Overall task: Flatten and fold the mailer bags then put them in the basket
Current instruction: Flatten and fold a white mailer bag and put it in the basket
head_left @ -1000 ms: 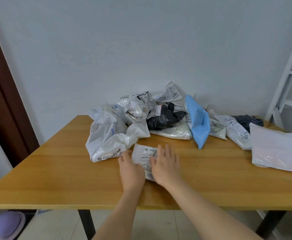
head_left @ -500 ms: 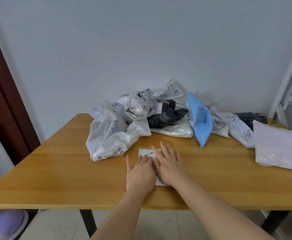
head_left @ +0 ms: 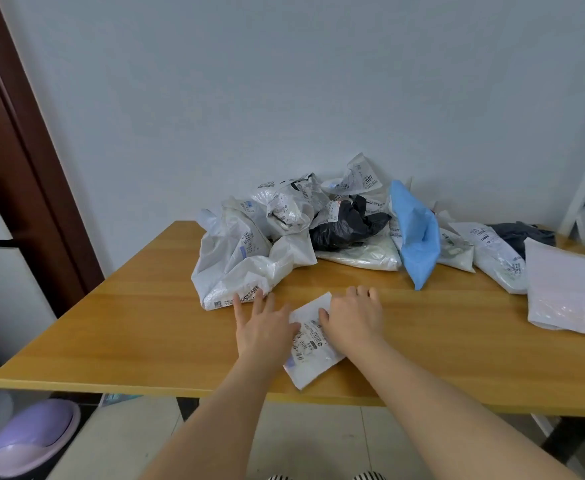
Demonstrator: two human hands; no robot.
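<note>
Lying flat near the front edge of the wooden table (head_left: 128,327), the small white mailer bag (head_left: 313,344) runs its long axis on a diagonal, one corner pointing toward the pile at the back and the opposite corner close to the table's near edge. The left hand (head_left: 266,329) rests on its left margin with fingers straight and spread, reaching past the bag toward the big crumpled white bag (head_left: 246,265). The right hand (head_left: 353,317) covers the upper right part, palm down, fingers slightly bent and close together, the thumb on the printed label; neither hand seems to pinch anything. Both hands sit equally near, one on each long side, so a fold would likely go across the diagonal, bringing the near corner up between them. Behind lies the heap of unsorted mailers, with a blue bag (head_left: 415,237) and a black bag (head_left: 346,226) among them. No basket can be picked out with certainty; a lilac tub (head_left: 34,438) sits on the floor at lower left.
</note>
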